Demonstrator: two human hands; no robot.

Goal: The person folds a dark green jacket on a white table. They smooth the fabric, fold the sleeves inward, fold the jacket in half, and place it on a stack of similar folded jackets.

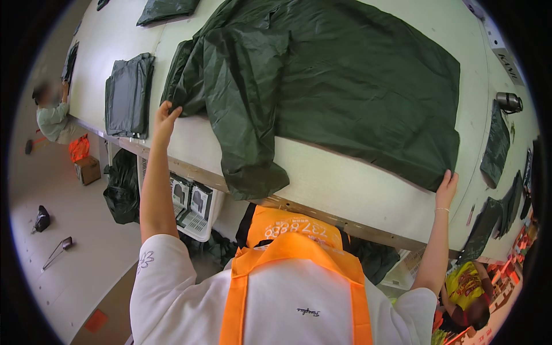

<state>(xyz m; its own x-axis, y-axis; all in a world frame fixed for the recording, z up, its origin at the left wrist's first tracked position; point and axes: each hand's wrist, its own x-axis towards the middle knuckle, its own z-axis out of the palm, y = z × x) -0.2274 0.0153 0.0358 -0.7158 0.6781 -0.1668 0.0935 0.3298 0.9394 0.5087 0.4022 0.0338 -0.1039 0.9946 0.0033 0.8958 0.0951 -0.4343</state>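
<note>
Two hands on one dark green garment

Both arms reach forward from the lower edge to a dark green raincoat (345, 86) spread across a white table (345, 190). The left hand (164, 121) rests at the garment's left side, fingers extended over a folded sleeve edge; whether they pinch the fabric cannot be told. The right hand (445, 187) sits at the garment's near right corner, fingers curled over the hem, apparently gripping it. A thin bracelet shows on that wrist.

The raincoat lies flat between the two hands, its bulk beyond and between them. One sleeve is folded over the body, and its end hangs just past the table's near edge.

Folded dark garments (127, 95) lie further left on the same table, well apart from the left hand. A metal flask (509, 102) stands at the far right. More dark pieces (495, 149) lie along the right edge. Another person (53, 118) sits at the table's far left end. The wearer has a white shirt with orange apron straps (293, 253).
</note>
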